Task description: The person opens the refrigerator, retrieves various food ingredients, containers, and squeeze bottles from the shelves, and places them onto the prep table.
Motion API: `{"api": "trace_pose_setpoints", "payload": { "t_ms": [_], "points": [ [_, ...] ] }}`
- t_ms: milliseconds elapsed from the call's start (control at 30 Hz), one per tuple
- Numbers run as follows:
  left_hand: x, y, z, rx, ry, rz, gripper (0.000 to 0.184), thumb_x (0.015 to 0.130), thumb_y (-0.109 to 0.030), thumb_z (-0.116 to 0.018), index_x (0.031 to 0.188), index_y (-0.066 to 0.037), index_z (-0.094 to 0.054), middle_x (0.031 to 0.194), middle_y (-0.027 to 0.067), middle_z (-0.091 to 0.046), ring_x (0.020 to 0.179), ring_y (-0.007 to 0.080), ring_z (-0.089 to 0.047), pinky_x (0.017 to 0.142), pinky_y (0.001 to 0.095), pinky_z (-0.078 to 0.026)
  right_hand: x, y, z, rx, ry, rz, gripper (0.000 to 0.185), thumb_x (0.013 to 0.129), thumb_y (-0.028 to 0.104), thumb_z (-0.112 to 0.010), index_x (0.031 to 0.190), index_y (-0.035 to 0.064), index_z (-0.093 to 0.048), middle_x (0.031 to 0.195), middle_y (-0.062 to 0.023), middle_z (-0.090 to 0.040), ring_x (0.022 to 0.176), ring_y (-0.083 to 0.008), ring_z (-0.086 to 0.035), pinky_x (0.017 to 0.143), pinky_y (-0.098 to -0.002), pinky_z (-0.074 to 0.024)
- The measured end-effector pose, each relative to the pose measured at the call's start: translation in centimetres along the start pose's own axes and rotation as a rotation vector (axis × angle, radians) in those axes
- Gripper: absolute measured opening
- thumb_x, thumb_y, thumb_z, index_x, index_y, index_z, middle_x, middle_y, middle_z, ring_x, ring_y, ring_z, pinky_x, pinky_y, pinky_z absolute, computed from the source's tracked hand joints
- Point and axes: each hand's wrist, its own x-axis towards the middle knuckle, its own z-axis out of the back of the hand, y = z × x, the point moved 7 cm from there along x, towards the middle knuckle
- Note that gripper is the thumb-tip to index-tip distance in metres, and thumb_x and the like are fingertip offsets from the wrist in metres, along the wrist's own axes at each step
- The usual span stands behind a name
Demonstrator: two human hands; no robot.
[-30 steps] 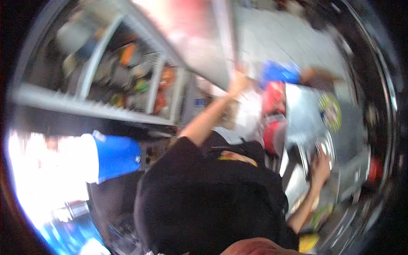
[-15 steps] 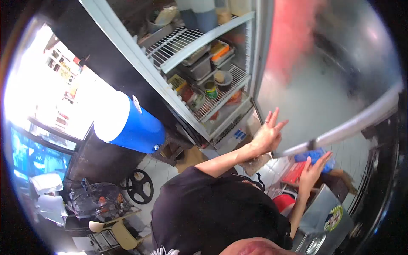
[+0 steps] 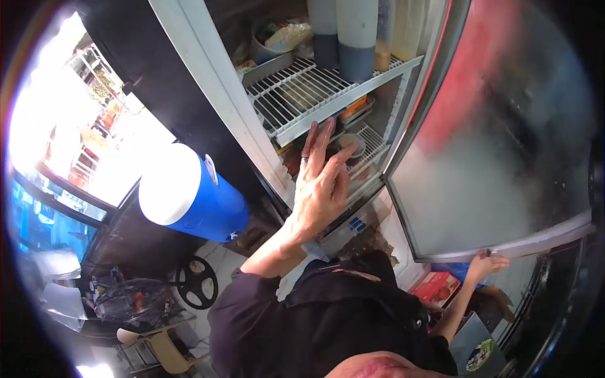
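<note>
My left hand reaches up in front of the open refrigerator's shelves, fingers stretched and apart, with nothing visible in it. A ring shows on one finger. Behind the fingertips are the front edge of the upper wire shelf and a small round container on the shelf below. My right hand is at the edge of the glass refrigerator door, which stands open. Its fingers extend to the right, and the thumb side overlaps the door frame. Whether it presses on the frame is unclear.
Tall containers of dark liquid and a bowl with a plastic bag occupy the upper shelf. A blue drum with a white lid stands at left. A red box lies low at right, near a metal bin.
My left hand has risen from beside the door to the front of the shelves. The door has swung wider, and my right hand has come up to its edge. The view has moved closer to the refrigerator.
</note>
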Motion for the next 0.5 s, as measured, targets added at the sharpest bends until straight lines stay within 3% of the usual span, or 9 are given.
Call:
{"api": "trace_pose_setpoints", "payload": {
  "t_ms": [67, 167, 200, 300, 367, 433, 500],
  "points": [
    [0.3, 0.2, 0.5, -0.007, 0.003, 0.011, 0.040, 0.078, 0.008, -0.052, 0.113, -0.007, -0.062, 0.139, 0.0207, -0.040, 0.129, 0.0394, -0.038, 0.101, 0.0439, -0.039, 1.6, 1.8, 1.4, -0.190, -0.079, -0.108, 0.089, 0.084, 0.026, -0.062, 0.137, -0.0185, -0.005, 0.142, -0.0401, -0.010, 0.136, -0.0476, -0.011, 0.112, -0.0478, -0.0146],
    [1.0, 1.2, 0.9, 0.023, 0.027, 0.038, 0.041, 0.076, 0.007, -0.053, 0.114, -0.007, -0.060, 0.140, 0.0192, -0.039, 0.131, 0.0419, -0.034, 0.103, 0.0465, -0.036, 2.5, 9.5, 3.3, 0.083, -0.289, 0.200, 0.085, 0.084, 0.020, -0.063, 0.143, -0.0071, -0.008, 0.146, -0.0354, -0.004, 0.138, -0.0455, -0.008, 0.111, -0.0501, -0.0160],
    [1.4, 1.6, 1.0, 0.048, 0.019, 0.056, 0.042, 0.076, 0.006, -0.054, 0.116, -0.005, -0.059, 0.137, 0.0188, -0.042, 0.129, 0.0413, -0.037, 0.101, 0.0457, -0.038, 2.7, 12.3, 2.4, 0.029, -0.251, 0.178, 0.080, 0.084, 0.018, -0.064, 0.144, -0.0027, -0.016, 0.148, -0.0322, -0.008, 0.138, -0.0452, -0.011, 0.111, -0.0491, -0.0168],
    [3.5, 2.3, 1.3, 0.177, 0.013, 0.108, 0.038, 0.080, 0.005, -0.053, 0.115, -0.005, -0.061, 0.135, 0.0177, -0.046, 0.128, 0.0359, -0.040, 0.099, 0.0423, -0.041, 3.9, 21.3, -0.5, 0.526, -0.050, 0.392, 0.073, 0.084, 0.015, -0.064, 0.143, -0.0006, -0.024, 0.148, -0.0279, -0.017, 0.137, -0.0445, -0.014, 0.111, -0.0483, -0.0172],
    [5.5, 3.2, 1.1, 0.314, -0.014, 0.104, 0.037, 0.081, 0.002, -0.053, 0.117, -0.003, -0.058, 0.134, 0.0191, -0.045, 0.124, 0.0382, -0.043, 0.097, 0.0439, -0.042, 4.5, 28.6, 1.1, 0.666, -0.077, 0.613, 0.063, 0.084, 0.009, -0.062, 0.139, 0.0023, -0.033, 0.144, -0.0239, -0.030, 0.135, -0.0418, -0.023, 0.110, -0.0475, -0.0205],
    [8.6, 5.1, 0.3, 0.539, -0.056, 0.163, 0.036, 0.082, 0.000, -0.053, 0.118, -0.002, -0.056, 0.132, 0.0203, -0.044, 0.120, 0.0395, -0.045, 0.094, 0.0448, -0.044, 4.9, 37.7, 4.9, 1.036, 0.004, 0.781, 0.057, 0.083, 0.005, -0.062, 0.136, 0.0038, -0.040, 0.140, -0.0202, -0.038, 0.133, -0.0379, -0.030, 0.108, -0.0458, -0.0248],
    [10.4, 7.3, 0.0, 0.685, -0.101, 0.232, 0.036, 0.083, -0.002, -0.053, 0.119, -0.002, -0.053, 0.129, 0.0250, -0.043, 0.111, 0.0425, -0.051, 0.088, 0.0467, -0.047, 5.1, 42.4, 6.0, 1.148, 0.021, 0.970, 0.054, 0.082, 0.001, -0.061, 0.133, 0.0031, -0.043, 0.139, -0.0200, -0.040, 0.131, -0.0354, -0.035, 0.107, -0.0431, -0.0275]
  ]
}}
